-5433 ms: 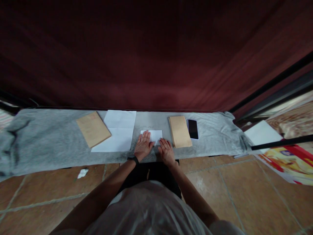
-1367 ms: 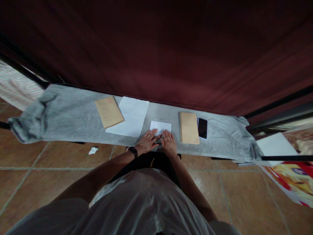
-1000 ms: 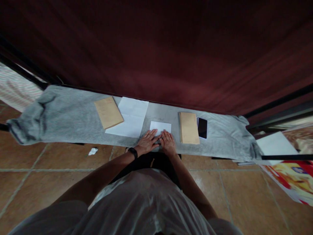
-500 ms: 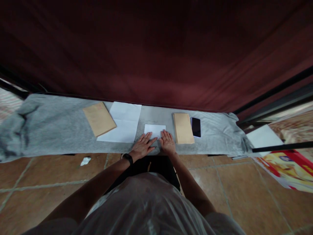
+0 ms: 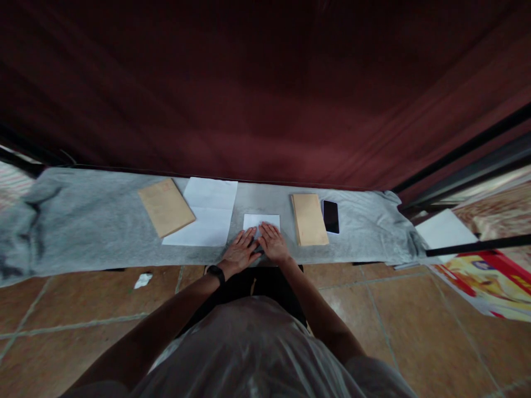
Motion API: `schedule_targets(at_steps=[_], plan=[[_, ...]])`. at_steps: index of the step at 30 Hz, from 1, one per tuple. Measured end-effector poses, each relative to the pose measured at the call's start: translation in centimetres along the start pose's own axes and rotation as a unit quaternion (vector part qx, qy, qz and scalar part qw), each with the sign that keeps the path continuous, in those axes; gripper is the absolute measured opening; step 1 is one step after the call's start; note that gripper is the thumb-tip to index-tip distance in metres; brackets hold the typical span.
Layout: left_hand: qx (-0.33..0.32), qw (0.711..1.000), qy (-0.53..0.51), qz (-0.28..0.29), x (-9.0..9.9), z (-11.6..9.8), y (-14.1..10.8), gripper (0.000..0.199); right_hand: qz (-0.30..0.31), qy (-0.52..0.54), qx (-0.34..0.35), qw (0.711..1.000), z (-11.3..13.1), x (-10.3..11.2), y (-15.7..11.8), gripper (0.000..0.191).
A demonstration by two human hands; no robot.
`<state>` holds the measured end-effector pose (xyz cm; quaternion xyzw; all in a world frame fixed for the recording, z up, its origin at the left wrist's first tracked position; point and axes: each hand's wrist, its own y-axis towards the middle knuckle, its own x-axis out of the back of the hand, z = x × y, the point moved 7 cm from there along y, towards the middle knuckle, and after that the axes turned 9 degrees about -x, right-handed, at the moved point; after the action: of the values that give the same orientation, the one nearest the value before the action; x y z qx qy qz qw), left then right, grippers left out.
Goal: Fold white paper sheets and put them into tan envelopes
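A small white folded sheet of paper (image 5: 265,218) lies on the grey cloth just in front of me, its near part covered by my hands. My left hand (image 5: 240,252) rests flat on its left near side, fingers stretched out and thumb apart. Over the middle of the paper lies my right hand (image 5: 272,243), palm down with straight fingers, close beside the left thumb. To the left, larger white sheets (image 5: 209,213) with a crease lie partly under a stack of brown envelopes (image 5: 166,207). Right of my hands is another stack of brown envelopes (image 5: 310,219).
A phone (image 5: 331,216) with a dark screen lies beside the right stack. The grey cloth (image 5: 95,221) covers a long narrow surface against a dark red curtain (image 5: 265,110). Crumpled white paper (image 5: 143,280) is on the tiled floor, and a red-yellow box (image 5: 489,282) stands at right.
My right hand has slid left from the paper's right edge to its middle, nearer my left hand. The left hand stays flat in about the same place. The view has shifted slightly.
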<state>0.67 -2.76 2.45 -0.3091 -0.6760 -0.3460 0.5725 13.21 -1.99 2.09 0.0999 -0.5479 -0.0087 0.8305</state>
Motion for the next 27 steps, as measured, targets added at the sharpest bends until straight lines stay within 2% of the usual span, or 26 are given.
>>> schedule_targets(at_steps=[5,12,18,22,27], plan=[[-0.002,1.000,-0.002,-0.003,-0.3,0.1,-0.1,0.057,0.007,-0.001,0.005,1.000,0.0,-0.6,0.3,0.046],[0.005,1.000,-0.008,-0.008,-0.1,0.1,0.0,0.058,-0.021,-0.011,-0.026,0.999,-2.1,0.4,1.3,0.046],[0.006,1.000,-0.002,-0.019,0.0,0.1,-0.1,0.060,-0.026,-0.018,-0.051,0.998,-2.7,0.9,2.3,0.048],[0.004,1.000,0.002,-0.021,-0.1,0.1,-0.1,0.059,-0.040,-0.004,-0.038,0.998,-2.3,1.3,1.0,0.049],[0.005,1.000,0.000,-0.011,-0.2,0.2,-0.1,0.058,-0.034,-0.006,-0.017,0.999,-1.9,1.9,-2.6,0.046]])
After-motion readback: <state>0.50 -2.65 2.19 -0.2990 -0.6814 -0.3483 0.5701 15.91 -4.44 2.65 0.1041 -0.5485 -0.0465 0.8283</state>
